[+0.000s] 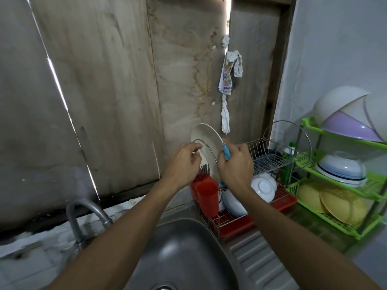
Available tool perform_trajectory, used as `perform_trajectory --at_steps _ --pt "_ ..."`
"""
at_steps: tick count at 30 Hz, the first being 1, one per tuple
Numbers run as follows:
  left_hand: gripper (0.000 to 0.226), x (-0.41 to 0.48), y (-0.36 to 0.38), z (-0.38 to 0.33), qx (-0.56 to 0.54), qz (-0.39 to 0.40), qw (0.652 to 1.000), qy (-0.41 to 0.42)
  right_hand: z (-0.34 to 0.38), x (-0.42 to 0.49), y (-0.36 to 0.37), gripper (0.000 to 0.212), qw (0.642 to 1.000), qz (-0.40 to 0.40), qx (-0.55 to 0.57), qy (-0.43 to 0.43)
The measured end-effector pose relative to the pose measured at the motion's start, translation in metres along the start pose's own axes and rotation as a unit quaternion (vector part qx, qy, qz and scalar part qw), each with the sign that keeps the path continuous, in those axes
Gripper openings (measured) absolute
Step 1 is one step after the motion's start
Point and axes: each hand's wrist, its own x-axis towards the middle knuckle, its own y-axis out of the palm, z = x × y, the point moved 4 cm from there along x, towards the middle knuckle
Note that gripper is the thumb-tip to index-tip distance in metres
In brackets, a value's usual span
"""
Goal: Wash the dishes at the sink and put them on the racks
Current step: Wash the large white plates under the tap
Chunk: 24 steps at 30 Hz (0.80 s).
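A white plate (206, 141) with a thin dark ring stands on edge in the air above the red cutlery cup (206, 194). My left hand (183, 163) pinches its left rim. My right hand (235, 166) grips a blue cloth (226, 152) pressed against the plate's right side. Below my arms lies the steel sink (180, 254), with the tap (83, 214) at its left. A wire dish rack (270, 155) on a red tray (236, 226) stands right of the sink and holds white bowls (262, 188).
A green plastic shelf rack (339, 191) at the right carries upturned bowls, a purple-and-white bowl on top and yellow plates at the bottom. Forks stand in the red cup. A rag (229, 76) hangs on the wall. A green bottle (290, 151) stands behind the wire rack.
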Motion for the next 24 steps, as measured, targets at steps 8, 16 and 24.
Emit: perform_trajectory --at_steps 8,16,24 --pt "0.035 -0.006 0.006 0.000 -0.021 -0.010 1.000 0.009 -0.006 -0.003 -0.008 0.039 1.000 0.016 0.001 0.022" --pt "0.034 -0.020 -0.002 -0.003 -0.031 -0.026 0.999 0.016 0.004 -0.012 -0.032 0.038 0.993 -0.102 0.053 -0.038" --pt "0.025 -0.074 -0.014 0.006 -0.083 -0.061 0.995 -0.018 0.044 -0.078 -0.037 0.062 0.964 0.068 0.252 -0.057"
